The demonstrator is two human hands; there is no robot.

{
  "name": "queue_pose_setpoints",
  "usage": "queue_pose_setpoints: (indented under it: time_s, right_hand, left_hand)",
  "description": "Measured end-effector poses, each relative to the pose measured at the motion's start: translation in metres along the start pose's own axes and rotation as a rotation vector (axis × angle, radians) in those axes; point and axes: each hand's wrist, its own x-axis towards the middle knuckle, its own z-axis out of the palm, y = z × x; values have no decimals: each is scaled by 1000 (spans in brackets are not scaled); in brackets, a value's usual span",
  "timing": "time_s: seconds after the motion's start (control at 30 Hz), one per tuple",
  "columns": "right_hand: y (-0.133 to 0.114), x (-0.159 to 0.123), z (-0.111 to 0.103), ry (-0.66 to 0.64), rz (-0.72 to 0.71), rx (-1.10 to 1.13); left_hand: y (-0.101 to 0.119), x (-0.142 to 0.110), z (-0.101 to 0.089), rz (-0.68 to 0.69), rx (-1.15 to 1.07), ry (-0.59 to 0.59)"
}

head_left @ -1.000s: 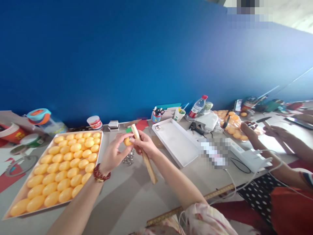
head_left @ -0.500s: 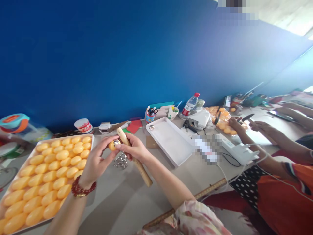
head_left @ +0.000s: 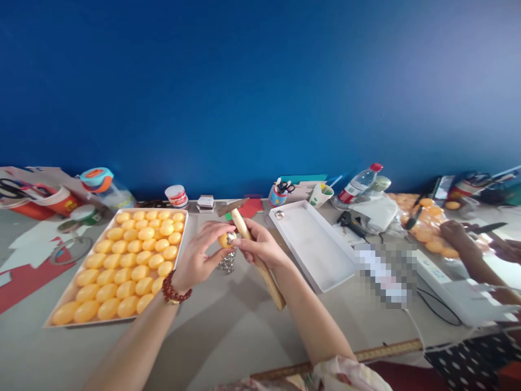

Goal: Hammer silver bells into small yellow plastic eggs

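Note:
My left hand (head_left: 191, 260) pinches an orange ball (head_left: 222, 240), which looks like a ping-pong ball. A shiny silver piece (head_left: 231, 237) sits on the ball's right side, where the right thumb presses. In my right hand (head_left: 262, 247) is also a hammer (head_left: 268, 285), its wooden handle slanting down to the right and its head (head_left: 233, 207) pointing away from me. Just below the hands lies a small pile of silver pieces (head_left: 227, 263) on the table. To the left, a shallow white box (head_left: 185, 231) holds rows of similar orange balls.
Right of my hands lies a white tray (head_left: 317, 244) with one silver piece (head_left: 279, 214) in its far corner. Behind it stand a pen cup (head_left: 279, 194) and a plastic bottle (head_left: 360, 184). A power strip (head_left: 433, 271) and a co-worker's hand (head_left: 456, 236) are farther right.
The view has swung left, so everything appears farther right, and cups at the far left have come into sight. The hammer's head now shows. Both hands keep their hold.

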Motion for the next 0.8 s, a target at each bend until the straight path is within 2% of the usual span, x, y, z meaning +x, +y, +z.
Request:
queue_pose_setpoints:
  time_s: [0.13, 0.4, 0.6, 0.8]
  right_hand:
    - [-2, 0, 0, -33, 9, 47]
    - [2, 4, 1, 53, 25, 18]
    - [2, 4, 1, 85, 36, 6]
    - [3, 5, -2, 60, 28, -33]
  left_hand:
    - [1, 0, -1, 2, -10, -13]
    - [-3, 2, 1, 14, 41, -54]
    - [-4, 3, 3, -14, 19, -30]
    - [-7, 2, 7, -7, 13, -17]
